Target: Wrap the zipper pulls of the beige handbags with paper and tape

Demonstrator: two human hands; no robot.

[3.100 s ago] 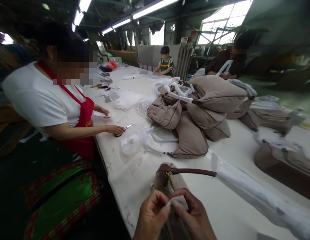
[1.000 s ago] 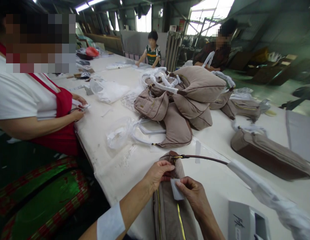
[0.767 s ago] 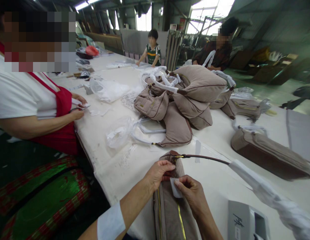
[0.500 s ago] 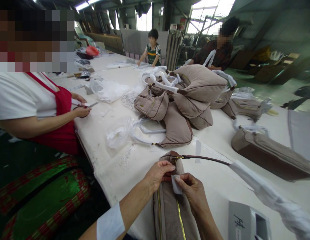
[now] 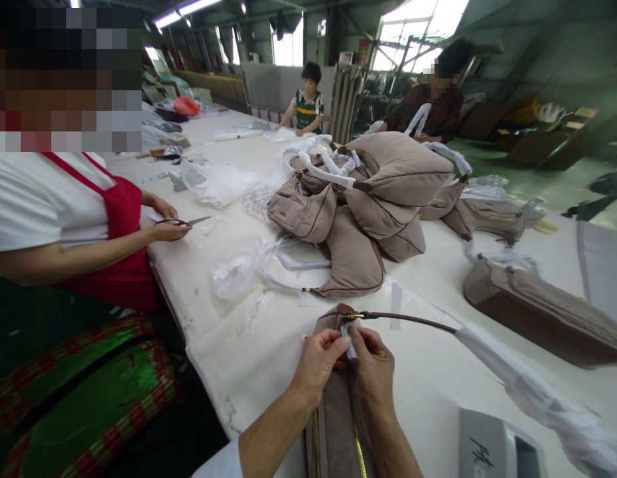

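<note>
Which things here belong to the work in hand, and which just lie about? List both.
In hand:
left hand
right hand
white slip, pinched between both hands
bag under the hands
strap

Lying about:
pile of bags
plastic wrap
scissors in a co-worker's hand
grey box

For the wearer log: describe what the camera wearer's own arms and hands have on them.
Both hands are bare: left hand, right hand, no gloves. No rings or watch show. The left arm has a white sleeve, visible at the frame's bottom edge. The right forearm is uncovered as far as it shows.
</note>
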